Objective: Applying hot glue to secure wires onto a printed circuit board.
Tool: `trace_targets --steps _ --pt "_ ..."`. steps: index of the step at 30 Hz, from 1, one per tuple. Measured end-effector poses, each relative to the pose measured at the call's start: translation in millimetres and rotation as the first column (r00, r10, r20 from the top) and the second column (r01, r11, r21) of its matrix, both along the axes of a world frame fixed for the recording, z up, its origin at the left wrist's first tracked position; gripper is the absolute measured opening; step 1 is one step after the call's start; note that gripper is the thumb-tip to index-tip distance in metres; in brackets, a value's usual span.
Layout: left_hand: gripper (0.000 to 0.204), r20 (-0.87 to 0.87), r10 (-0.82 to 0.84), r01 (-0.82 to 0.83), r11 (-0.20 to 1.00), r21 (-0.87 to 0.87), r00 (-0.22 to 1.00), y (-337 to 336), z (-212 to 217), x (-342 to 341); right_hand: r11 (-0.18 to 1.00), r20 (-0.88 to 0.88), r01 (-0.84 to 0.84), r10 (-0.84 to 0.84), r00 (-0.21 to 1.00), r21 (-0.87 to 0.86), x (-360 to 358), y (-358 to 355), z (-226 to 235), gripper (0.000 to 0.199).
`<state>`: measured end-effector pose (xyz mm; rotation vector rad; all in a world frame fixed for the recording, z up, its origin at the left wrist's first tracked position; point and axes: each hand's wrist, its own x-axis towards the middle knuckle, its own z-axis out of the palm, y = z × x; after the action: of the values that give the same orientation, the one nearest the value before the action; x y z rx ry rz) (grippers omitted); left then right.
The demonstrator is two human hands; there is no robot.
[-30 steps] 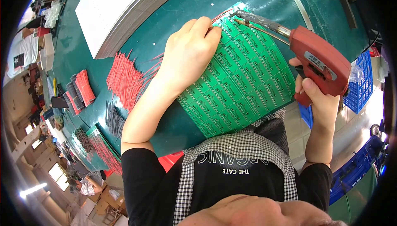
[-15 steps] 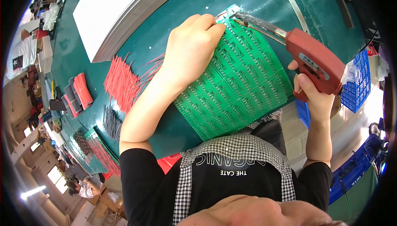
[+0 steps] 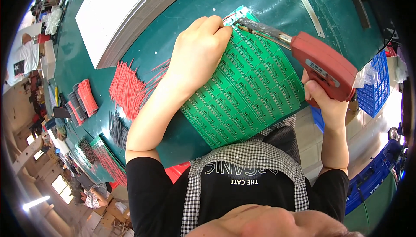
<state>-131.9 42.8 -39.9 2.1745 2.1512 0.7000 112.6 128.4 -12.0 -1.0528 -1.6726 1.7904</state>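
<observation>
A large green circuit board panel, divided into many small printed units, lies on the table before me. My right hand grips a red soldering gun by its handle. The gun's dark tip touches or hovers just over the panel's far corner. Beside that tip, my left hand is closed at the panel's upper left edge, fingers pinched on red wires. One thin red wire shows past the fingertips, and other red wires trail out under the wrist. The fingertips themselves are partly hidden behind the knuckles.
Left of my forearm lie a loose pile of red wires and some black wires. Bundled wires sit farther left. A stack of white sheets stands at the back left. A metal ruler lies at the back right.
The soldering gun has shifted left and slightly down, its tip now closer to my left fingers. My left hand has moved slightly left.
</observation>
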Motion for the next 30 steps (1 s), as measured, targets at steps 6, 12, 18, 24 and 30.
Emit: trace_targets --steps 6,12,18,24,30 --pt "0.019 -0.003 0.002 -0.002 1.000 -0.002 1.000 -0.5 1.7 0.2 1.000 0.041 0.019 -0.020 0.999 0.019 2.4 -0.5 -0.2 0.032" --pt "0.020 -0.051 -0.007 0.005 0.999 -0.037 0.999 0.4 1.5 2.7 1.000 0.043 -0.009 0.009 0.999 0.001 3.1 0.2 0.0 0.032" --pt "0.008 -0.198 -0.043 0.059 0.995 0.075 0.979 2.7 -4.2 1.5 0.998 -0.070 0.025 -0.029 0.997 -0.053 -1.6 0.2 5.9 0.034" --pt "0.008 -0.216 -0.049 0.068 0.994 0.081 0.975 2.9 -3.5 2.1 1.000 -0.069 0.013 -0.015 0.998 -0.026 -0.4 3.0 4.4 0.033" --pt "0.008 -0.201 -0.047 0.064 0.995 0.080 0.978 3.3 -3.7 -0.8 0.999 -0.057 0.045 -0.046 0.997 -0.029 -0.4 3.5 5.0 0.032"
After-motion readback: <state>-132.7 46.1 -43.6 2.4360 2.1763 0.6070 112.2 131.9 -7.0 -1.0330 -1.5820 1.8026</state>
